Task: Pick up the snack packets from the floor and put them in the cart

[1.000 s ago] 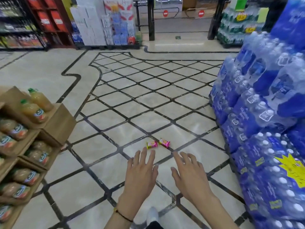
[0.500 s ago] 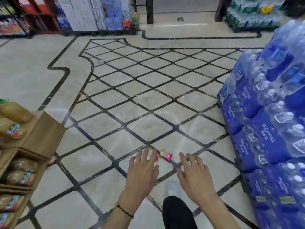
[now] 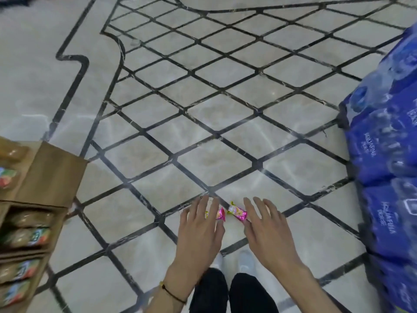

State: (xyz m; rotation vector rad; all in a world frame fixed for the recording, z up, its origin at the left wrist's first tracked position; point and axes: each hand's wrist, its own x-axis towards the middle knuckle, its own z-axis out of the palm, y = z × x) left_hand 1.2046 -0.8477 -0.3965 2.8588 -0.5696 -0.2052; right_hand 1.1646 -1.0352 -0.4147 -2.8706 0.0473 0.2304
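**Two packets, two hands, one apiece**

Two small pink-and-yellow snack packets lie on the tiled floor point(image 3: 203, 159), well to the left of the blue stack of water bottles point(image 3: 383, 177), right where two of the dark tile lines cross. They sit end to end, nearly touching.

The person is bent over them with both hands out. The left hand point(image 3: 198, 233) hovers with fingers straight and spread, gripping nothing. Its fingers cover most of the left packet point(image 3: 220, 214), so only the pink end pokes out on the side nearer the stack. I cannot tell whether those fingers touch it yet.

The right hand point(image 3: 268, 233), the one closer to the stack, is just as loose and empty. The right packet point(image 3: 237, 213) lies just off its thumb side, slanting so that its nearer end points at the base of the forefinger.

To my eye each hand is closest to its own packet. The left needs only to curl down, while the right needs a short move away from the stack to pinch across the wrapper's narrow width.

Beyond the packets from the stack stands one cardboard shelf point(image 3: 52, 175) of juice bottles. No cart is anywhere in sight.
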